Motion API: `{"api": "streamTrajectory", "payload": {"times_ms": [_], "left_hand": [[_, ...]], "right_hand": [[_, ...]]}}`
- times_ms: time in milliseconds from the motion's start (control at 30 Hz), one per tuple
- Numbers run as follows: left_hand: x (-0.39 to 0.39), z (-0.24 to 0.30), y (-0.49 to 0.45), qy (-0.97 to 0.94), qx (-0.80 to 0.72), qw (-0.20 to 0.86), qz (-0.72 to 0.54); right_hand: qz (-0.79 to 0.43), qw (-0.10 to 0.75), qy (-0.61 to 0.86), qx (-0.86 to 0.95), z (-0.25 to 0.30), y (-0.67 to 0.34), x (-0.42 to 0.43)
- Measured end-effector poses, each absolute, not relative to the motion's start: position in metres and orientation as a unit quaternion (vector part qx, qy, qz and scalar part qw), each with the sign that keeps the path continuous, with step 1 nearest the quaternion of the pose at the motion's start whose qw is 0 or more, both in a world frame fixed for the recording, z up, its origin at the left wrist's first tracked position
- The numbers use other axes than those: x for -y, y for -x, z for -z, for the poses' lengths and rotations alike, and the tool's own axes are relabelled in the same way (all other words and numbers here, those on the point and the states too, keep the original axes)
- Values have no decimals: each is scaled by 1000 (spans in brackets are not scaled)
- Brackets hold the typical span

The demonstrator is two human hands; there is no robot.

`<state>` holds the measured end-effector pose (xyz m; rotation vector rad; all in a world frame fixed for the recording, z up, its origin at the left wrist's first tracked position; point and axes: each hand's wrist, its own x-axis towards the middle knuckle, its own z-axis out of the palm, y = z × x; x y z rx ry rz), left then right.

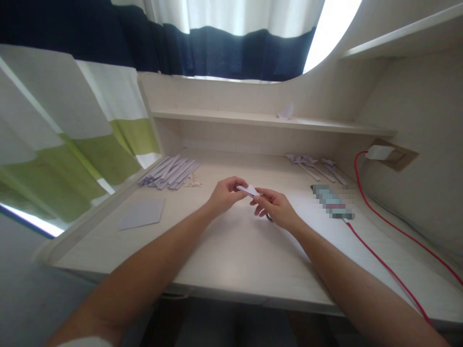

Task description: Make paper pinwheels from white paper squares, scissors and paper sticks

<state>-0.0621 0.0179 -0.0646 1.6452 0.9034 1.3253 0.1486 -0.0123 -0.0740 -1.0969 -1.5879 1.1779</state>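
Observation:
A small piece of folded white paper (249, 190) is held above the desk between both hands. My left hand (228, 192) pinches its left end between thumb and fingers. My right hand (273, 206) has its thumb and index finger closed on the right end, the other fingers curled beneath. Just under the right hand shows part of a dark curved object (269, 218), mostly hidden, so its kind is unclear. To the left lies a pile of narrow folded paper strips (170, 172), with small pale pieces (192, 181) beside it. Nearer me is a flat paper sheet (142, 213).
Paper pinwheel-like shapes on sticks (306, 164) lie at the back right. A blurred-out phone (333, 201) with a red cable (383, 262) rests on the right. Another folded paper (286, 112) sits on the shelf (231, 117). A charger (379, 152) is plugged into the wall.

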Motion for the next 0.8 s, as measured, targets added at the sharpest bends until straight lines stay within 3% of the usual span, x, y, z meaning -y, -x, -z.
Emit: {"api": "streamTrajectory", "payload": {"times_ms": [433,800], "left_hand": [[-17,69,54,-660,-374,410,-507],[-9,71,58,-708,-406,264,-514]], "right_hand": [[-388,465,472,640,77,-151,13],[-489,487,469,551,69,-151,13]]}}
